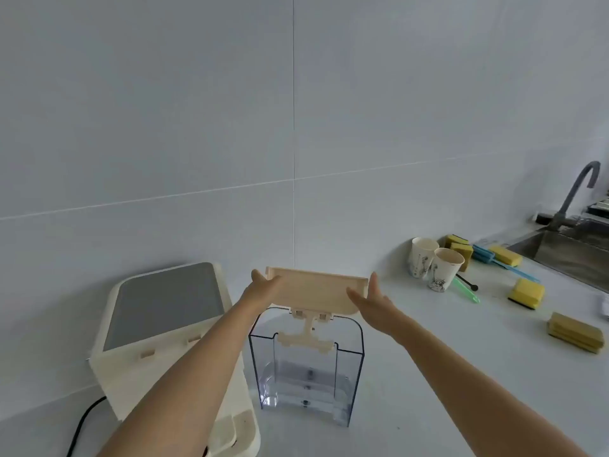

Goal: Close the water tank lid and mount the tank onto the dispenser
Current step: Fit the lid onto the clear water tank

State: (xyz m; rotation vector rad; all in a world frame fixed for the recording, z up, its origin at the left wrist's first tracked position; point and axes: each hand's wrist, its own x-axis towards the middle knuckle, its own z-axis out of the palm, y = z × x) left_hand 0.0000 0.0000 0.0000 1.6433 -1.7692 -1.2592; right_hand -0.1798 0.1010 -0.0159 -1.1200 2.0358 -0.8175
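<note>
One clear water tank (pixel 308 367) stands upright on the pale counter (pixel 445 374), just right of the one cream dispenser (pixel 164 331), the two close but whether they touch cannot be told. The tank's cream lid (pixel 316 293) is raised, tilted up over the tank's open top, with a cream hinge piece (pixel 306 334) hanging from its near edge down inside the tank's near wall.

Two bare hands hold the lid, one at each end. The left hand (pixel 263 288) clasps the left end, fingers wrapped over the edge. The right hand (pixel 370 300) lies against the right end with its fingers spread and extended (pressing rather than clenching, as far as can be seen).

The dispenser has a grey top panel and one black cable (pixel 84 423) trailing off its lower left.

Farther right, well apart from the tank, stand two paper cups (pixel 433 265) touching each other. Beyond them lie five yellow sponges (pixel 525 293), a blue-handled brush (pixel 504 263) and a green-handled tool (pixel 466 291). At the far right edge, one steel sink (pixel 573 255) with one grey faucet (pixel 576 192) sits against the white tiled wall (pixel 296 110).
</note>
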